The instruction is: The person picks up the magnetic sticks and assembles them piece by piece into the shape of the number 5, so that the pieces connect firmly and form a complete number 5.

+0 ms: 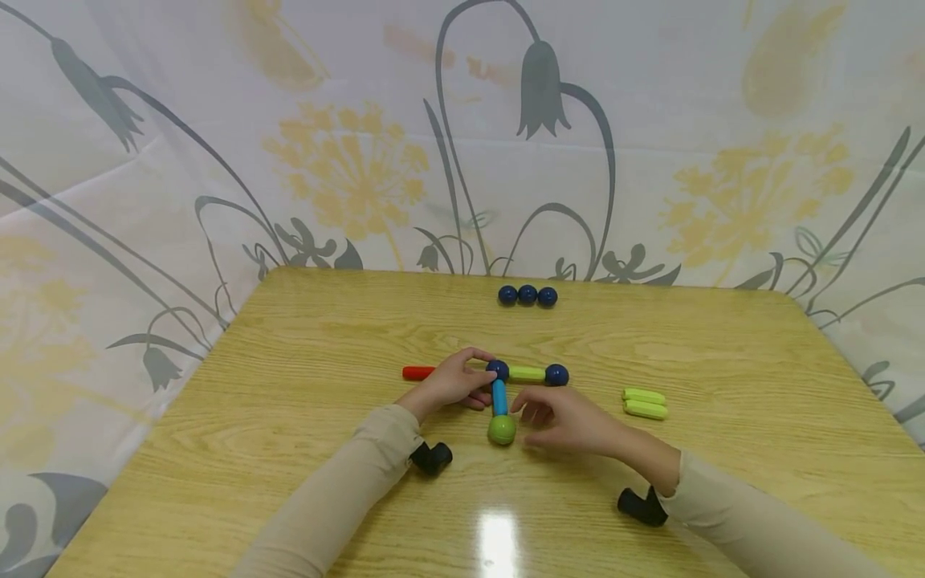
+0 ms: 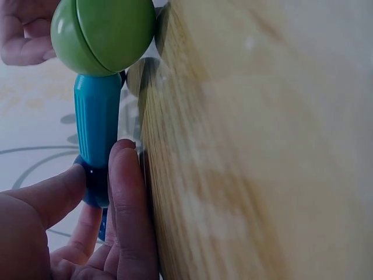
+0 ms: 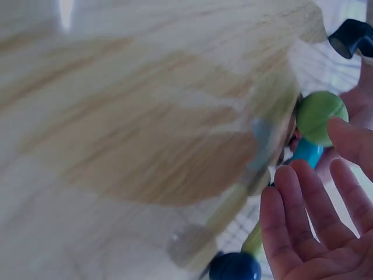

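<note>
My left hand [image 1: 450, 381] pinches a dark blue ball [image 1: 497, 369] between thumb and fingers. From that ball a light blue rod [image 1: 499, 398] runs toward me to a larger green ball [image 1: 502, 429]. A yellow-green rod [image 1: 527, 373] leads right from it to another dark blue ball [image 1: 556, 375]. To the left lies a red rod [image 1: 417, 372], its right end hidden behind the left hand. My right hand [image 1: 571, 419] hovers just right of the green ball, fingers loosely bent and holding nothing; the right wrist view shows its fingers [image 3: 317, 204] spread apart from the thumb.
Three dark blue balls [image 1: 527, 295] sit in a row near the table's back edge. Two yellow-green rods [image 1: 645, 404] lie side by side at the right. A flowered cloth [image 1: 361, 160] hangs behind the wooden table [image 1: 325, 321].
</note>
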The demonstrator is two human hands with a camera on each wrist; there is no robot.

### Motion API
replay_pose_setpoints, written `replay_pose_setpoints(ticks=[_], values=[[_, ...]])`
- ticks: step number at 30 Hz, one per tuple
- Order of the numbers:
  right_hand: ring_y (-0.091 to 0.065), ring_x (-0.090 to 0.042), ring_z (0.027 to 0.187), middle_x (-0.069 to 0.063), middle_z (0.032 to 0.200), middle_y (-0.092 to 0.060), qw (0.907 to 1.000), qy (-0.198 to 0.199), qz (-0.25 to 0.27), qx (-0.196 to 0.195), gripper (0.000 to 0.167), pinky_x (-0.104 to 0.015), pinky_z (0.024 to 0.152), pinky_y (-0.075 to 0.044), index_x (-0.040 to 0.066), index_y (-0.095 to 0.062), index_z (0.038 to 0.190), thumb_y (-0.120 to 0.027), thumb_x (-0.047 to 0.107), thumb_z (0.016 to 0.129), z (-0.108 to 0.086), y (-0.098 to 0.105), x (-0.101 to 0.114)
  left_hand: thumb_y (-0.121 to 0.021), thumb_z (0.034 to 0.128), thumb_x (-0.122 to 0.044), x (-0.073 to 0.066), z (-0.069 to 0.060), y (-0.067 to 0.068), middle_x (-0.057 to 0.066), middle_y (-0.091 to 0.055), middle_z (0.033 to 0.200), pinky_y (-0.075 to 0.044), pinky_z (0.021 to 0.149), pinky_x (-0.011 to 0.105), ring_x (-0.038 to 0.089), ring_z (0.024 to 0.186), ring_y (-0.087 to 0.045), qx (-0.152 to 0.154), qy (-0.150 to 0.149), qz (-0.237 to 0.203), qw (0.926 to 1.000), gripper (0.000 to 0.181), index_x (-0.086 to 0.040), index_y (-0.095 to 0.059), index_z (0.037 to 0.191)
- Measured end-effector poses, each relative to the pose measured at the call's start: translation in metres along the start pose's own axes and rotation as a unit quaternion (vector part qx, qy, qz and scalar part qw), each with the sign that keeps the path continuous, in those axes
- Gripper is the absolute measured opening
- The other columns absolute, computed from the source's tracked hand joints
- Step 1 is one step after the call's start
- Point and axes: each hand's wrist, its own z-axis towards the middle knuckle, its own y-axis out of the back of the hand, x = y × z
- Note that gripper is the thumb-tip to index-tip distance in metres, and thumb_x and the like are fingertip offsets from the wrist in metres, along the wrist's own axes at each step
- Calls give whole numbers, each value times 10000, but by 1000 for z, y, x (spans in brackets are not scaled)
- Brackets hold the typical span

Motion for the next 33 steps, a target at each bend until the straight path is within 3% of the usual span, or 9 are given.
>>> replay_pose_setpoints(ticks=[18, 25, 33], values=[[-596, -167, 835, -45, 950, -631, 9966, -377, -209, -699, 233, -290, 733, -510, 37, -628, 1028, -716, 86, 818, -44, 26, -11, -551, 955, -142, 1, 0, 0, 122, -653, 907, -552, 612, 308, 154, 627, -627, -149, 173, -61, 9997, 369, -72, -463, 1306], [-609, -206, 851, -57, 957, -635, 9941, -391, -376, -934, 234, -309, 728, -513, 29, -627, 1026, -718, 84, 818, -56, 33, -16, -663, 883, -176, -1, -2, -1, 129, -649, 931, -552, 653, 330, 188, 683, -649, -66, 136, -31, 9999, 493, -58, -444, 1308], [-602, -241, 873, -59, 974, -635, 9887, -684, -534, -1225, 235, -349, 744, -516, 31, -637, 1029, -721, 95, 819, -69, 41, -19, -703, 850, -162, -2, -3, -2, 147, -639, 948, -548, 686, 360, 254, 765, -664, -15, 76, -43, 10000, 548, -58, -433, 1315]])
